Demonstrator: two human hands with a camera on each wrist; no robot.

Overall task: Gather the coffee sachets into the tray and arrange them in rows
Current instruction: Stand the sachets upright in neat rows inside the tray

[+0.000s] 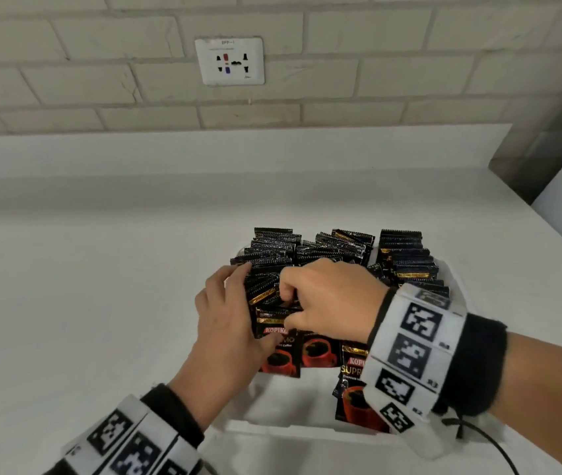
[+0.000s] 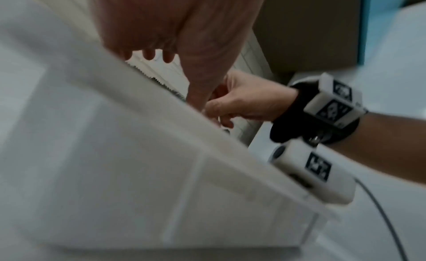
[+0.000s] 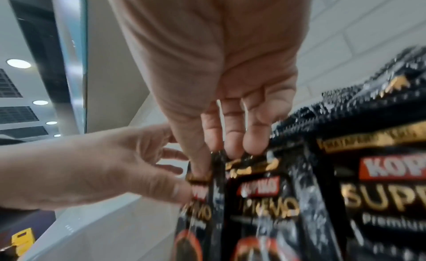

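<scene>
Over a white tray [image 1: 283,430] on the surface, a right hand [image 1: 332,299] is pinching upright Kopiko coffee sachets [image 1: 277,320] while the left hand [image 1: 228,323], fingers extended, is bracing the row's side, apparently squaring it.

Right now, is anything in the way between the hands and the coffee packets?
No. Both hands already touch them. The right hand pinches the top of a sachet in the left row of the tray, and the left hand rests its straight fingers against that row.

Sachets [image 1: 406,258] stand in the tray [image 1: 286,437] on the counter [image 1: 101,269].
</scene>
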